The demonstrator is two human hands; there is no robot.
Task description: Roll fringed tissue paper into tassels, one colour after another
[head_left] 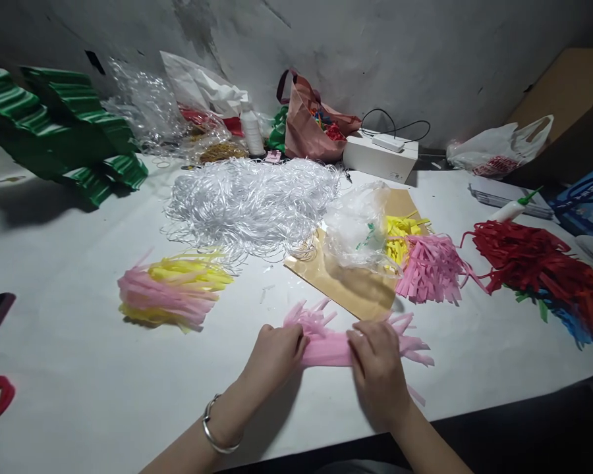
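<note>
Left hand [278, 354] and right hand [379, 362] both grip the pink fringed strip [327, 349], its plain band spanning between them over the white tabletop [79, 382]. Risk: uneven pull could tear the thin-looking band; careless folding could trap loose fringe underneath.

Pink fringed strip [327, 350]: partly hidden by hands [379, 362] | green ridged object [54, 128], upper left: cut off | red loop [8, 395], lower left: cut off | white bag [516, 143], upper right: red print [499, 164] illegible
</note>
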